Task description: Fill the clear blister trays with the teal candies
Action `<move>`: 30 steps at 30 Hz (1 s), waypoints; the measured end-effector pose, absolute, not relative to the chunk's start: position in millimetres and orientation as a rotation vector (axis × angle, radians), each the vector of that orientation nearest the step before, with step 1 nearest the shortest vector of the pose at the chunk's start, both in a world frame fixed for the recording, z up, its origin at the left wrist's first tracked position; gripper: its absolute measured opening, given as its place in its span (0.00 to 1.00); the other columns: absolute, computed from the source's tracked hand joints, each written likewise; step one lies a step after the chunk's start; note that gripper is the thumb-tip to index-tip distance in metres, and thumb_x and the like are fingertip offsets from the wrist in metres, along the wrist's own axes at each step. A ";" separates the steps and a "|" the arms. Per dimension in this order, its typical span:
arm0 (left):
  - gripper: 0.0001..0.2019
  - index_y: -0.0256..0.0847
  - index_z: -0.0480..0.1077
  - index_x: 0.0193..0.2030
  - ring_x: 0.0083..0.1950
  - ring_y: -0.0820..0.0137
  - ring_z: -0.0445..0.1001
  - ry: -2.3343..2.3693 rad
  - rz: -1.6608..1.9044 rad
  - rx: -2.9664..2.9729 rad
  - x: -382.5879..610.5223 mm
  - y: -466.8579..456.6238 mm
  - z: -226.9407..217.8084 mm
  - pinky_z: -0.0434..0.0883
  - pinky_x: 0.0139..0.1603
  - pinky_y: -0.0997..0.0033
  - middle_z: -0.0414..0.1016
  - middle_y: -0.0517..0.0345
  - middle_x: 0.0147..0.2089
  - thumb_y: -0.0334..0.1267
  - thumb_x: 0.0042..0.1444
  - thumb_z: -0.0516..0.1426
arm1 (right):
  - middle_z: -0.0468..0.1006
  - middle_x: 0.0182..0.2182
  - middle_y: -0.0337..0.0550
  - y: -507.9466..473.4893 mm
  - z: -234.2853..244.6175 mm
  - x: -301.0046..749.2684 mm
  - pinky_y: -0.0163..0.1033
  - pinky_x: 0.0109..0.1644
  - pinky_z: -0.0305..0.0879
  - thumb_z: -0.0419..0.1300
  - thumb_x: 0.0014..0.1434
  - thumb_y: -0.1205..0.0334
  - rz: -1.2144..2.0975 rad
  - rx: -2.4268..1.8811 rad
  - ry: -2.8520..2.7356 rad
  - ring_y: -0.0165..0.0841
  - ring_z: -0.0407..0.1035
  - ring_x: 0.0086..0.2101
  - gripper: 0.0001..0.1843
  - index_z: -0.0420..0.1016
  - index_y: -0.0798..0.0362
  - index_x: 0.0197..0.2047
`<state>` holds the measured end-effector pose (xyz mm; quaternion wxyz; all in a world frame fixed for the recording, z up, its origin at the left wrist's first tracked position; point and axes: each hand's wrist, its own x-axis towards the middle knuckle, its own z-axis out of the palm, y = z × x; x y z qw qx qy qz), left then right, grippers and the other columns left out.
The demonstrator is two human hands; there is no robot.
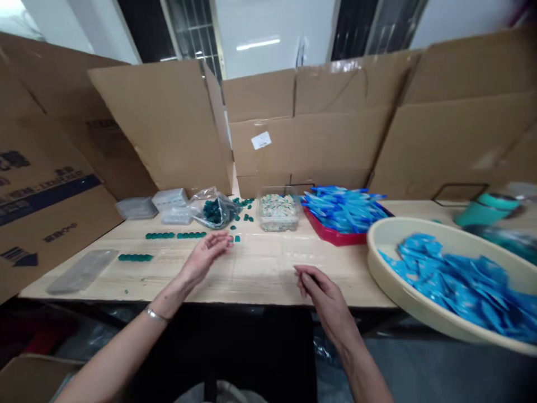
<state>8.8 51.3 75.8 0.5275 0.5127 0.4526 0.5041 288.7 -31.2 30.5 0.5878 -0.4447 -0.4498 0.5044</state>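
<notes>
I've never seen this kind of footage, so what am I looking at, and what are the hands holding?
One picture, from a camera worn on a person's head, looking down. These are the person's bare hands. The left hand hovers beside small teal pieces on a wooden table; the right hand seems empty, though its fingers hide that. Nearby are a plastic bag of teal pieces, a clear tub, a red tray of blue items and a beige basin of blue packets.
</notes>
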 end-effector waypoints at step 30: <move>0.43 0.35 0.53 0.62 0.55 0.48 0.65 1.769 0.962 2.002 -71.9 263.7 59.0 0.64 0.52 0.56 0.60 0.34 0.59 0.45 0.40 0.65 | 0.67 0.11 0.35 319.7 92.1 41.7 0.33 0.20 0.61 0.56 0.53 0.70 1.331 -1.140 -2.001 0.28 0.63 0.15 0.03 0.70 0.57 0.29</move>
